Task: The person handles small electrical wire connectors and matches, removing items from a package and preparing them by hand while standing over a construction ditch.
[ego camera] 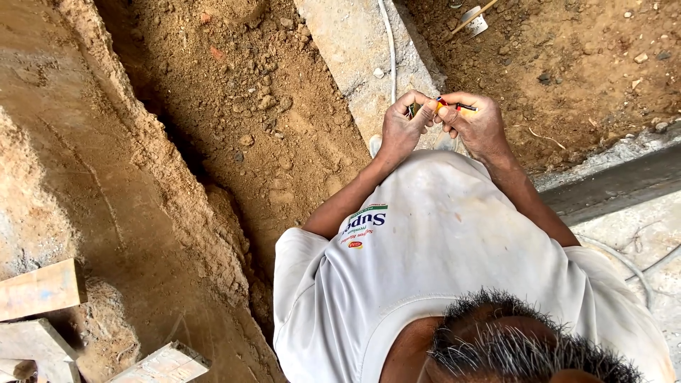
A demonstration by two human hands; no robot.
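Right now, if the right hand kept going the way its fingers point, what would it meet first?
The left hand: the right hand, pinching a red-and-black pencil, points straight at it, fingertips almost touching.

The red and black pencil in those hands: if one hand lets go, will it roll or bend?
The pencil looks thin and straight, so probably stiff and light. The right hand pinches it; the left hand touches its tip. Dropped on the smooth concrete slab it would likely roll; the loose soil would probably stop it.

No packages, labels, signs or screens visible.
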